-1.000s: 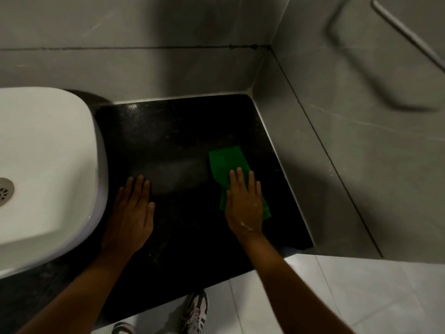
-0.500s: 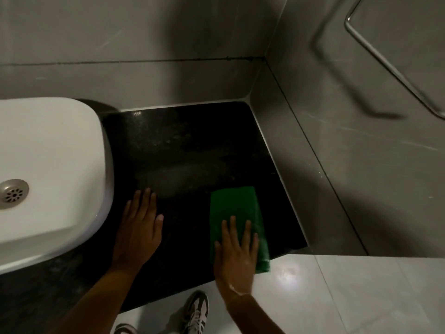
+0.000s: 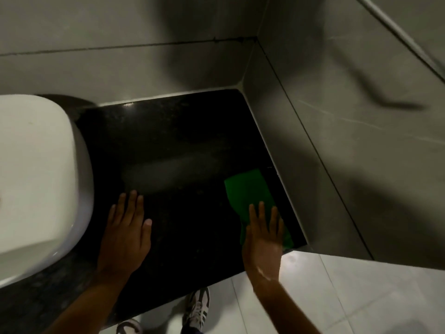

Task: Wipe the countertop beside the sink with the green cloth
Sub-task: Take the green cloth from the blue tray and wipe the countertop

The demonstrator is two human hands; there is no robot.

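Black countertop (image 3: 183,141): right hand (image 3: 263,239) seemingly flat on green cloth (image 3: 250,191).

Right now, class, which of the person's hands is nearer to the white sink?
The left hand. It lies flat on the black countertop right beside the sink, while the right hand presses the green cloth at the far side, by the wall.

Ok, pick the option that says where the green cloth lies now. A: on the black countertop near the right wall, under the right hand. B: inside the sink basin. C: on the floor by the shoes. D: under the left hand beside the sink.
A: the green cloth lies flat on the black countertop by the right wall, under the right hand.
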